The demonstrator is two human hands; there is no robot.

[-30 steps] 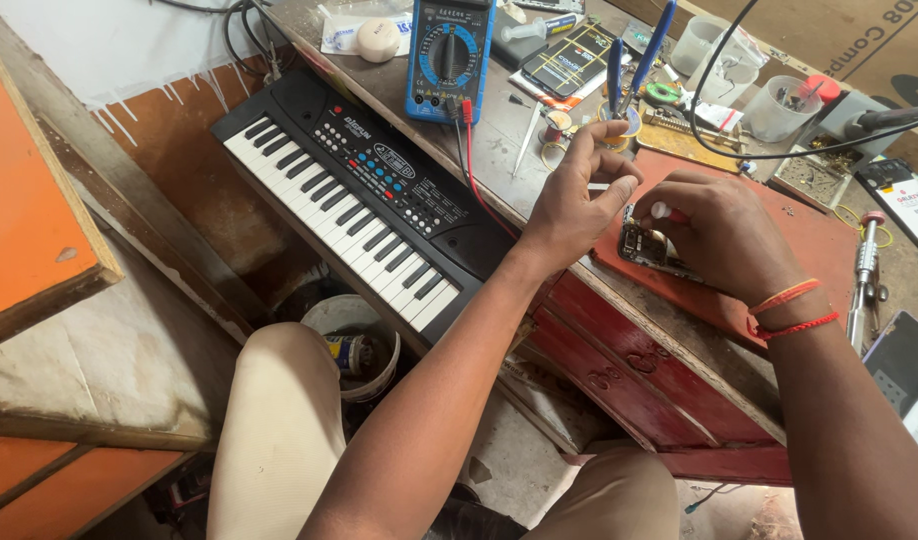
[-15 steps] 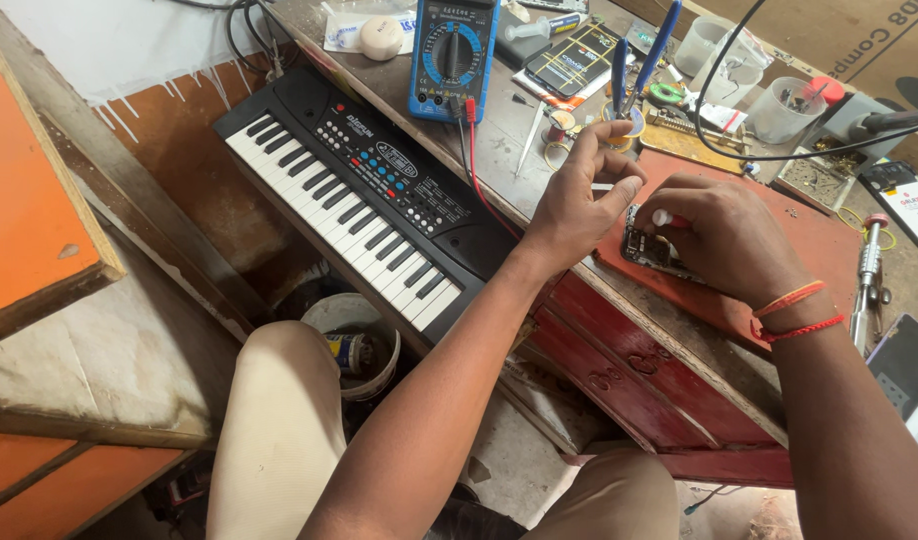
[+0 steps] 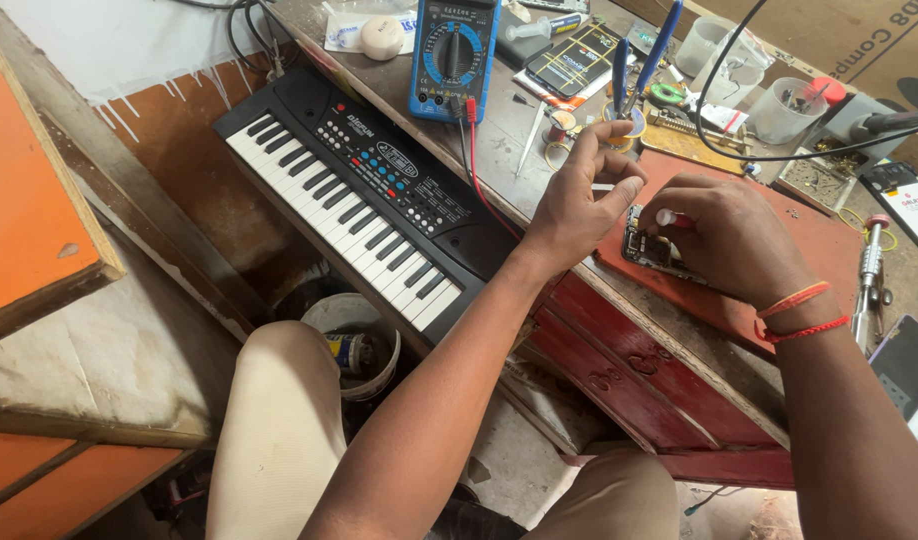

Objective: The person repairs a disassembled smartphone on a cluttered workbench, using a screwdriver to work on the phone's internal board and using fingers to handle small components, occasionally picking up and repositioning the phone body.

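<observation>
An opened phone with its circuit board bare (image 3: 651, 250) lies on a red mat (image 3: 769, 300) on the workbench. My right hand (image 3: 729, 235) rests over it, fingers closed on a small white-tipped tool (image 3: 669, 217) set against the board. My left hand (image 3: 579, 200) hovers just left of the phone, thumb and fingertips pinched together; whether anything tiny sits between them I cannot tell. Red threads circle my right wrist.
A black toy keyboard (image 3: 369, 200) leans at the bench's left end. A blue multimeter (image 3: 451, 55) with red lead, pliers (image 3: 639, 60), plastic cups (image 3: 784, 110), a screwdriver (image 3: 867, 275) and another phone (image 3: 569, 60) crowd the bench. A white bucket (image 3: 354, 345) stands below by my knee.
My left hand has drawn back a little to the left, away from the phone, keeping its fingers pinched. The right hand stays on the board with the tool.
</observation>
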